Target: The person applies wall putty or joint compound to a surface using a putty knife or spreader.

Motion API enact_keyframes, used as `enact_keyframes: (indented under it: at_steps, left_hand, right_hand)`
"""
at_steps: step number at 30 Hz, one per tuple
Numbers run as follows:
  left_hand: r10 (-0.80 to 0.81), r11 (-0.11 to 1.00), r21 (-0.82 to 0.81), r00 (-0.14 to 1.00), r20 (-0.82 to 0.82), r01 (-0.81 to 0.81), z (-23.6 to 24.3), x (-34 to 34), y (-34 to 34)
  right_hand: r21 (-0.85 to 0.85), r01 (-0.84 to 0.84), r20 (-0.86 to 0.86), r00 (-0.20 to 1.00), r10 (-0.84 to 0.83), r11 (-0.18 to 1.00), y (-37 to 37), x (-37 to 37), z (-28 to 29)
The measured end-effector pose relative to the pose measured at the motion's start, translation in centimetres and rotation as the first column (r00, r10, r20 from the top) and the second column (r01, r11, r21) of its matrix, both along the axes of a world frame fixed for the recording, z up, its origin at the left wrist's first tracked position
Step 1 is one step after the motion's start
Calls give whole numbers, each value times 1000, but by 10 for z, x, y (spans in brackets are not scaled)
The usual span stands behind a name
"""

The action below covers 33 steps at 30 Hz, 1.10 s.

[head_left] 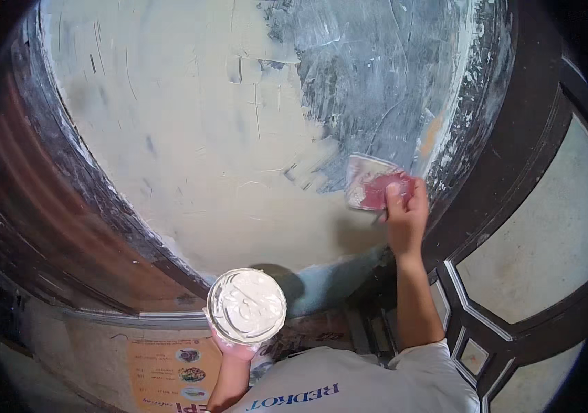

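My left hand (235,351) supports a round tub (246,341) from below, its fingers mostly hidden. White, creamy filler (247,306) fills the tub, its top stirred into ridges. My right hand (406,220) is closed round a flat red putty spreader (385,191), with the thumb on its face. Pale filler smears the spreader's left side and edges. The blade lies close to or against the large panel (191,151); exact contact cannot be made out. Pale cream filler covers the panel's left and lower parts, while bare, streaky grey (370,82) shows at upper right.
A dark, filler-streaked border (483,89) curves along the panel's right side. Brown moulding (80,220) runs down the left. Dark framing with pale inset panels (538,234) stands at right. An orange printed sheet (153,365) lies at lower left, below the tub.
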State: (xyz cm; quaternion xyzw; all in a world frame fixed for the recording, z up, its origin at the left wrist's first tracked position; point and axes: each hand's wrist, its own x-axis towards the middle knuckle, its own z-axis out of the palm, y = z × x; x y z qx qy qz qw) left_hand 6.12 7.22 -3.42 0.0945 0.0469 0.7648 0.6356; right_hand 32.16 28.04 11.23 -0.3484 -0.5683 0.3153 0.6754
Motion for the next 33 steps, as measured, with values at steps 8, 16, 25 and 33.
enact_keyframes:
  at_steps: [8,16,25,33]
  left_hand:
    - [-19,1000,15,1000,-15,19,20,12,0]
    - [20,997,-76,1000,-21,-22,5,6,-4]
    - [-14,1000,9,999,43,14,8,1,-13]
    - [68,988,-139,997,22,-64,3,-6,-10]
  right_hand:
    - [78,-80,633,774,13,994,-20,-15,-26]
    - [396,-355,781,615,-108,847,-25,-68,34]
    - [484,112,554,729,-403,868,-22,-55,100]
    - [210,-125,570,822,-18,970,-22,-44,-18]
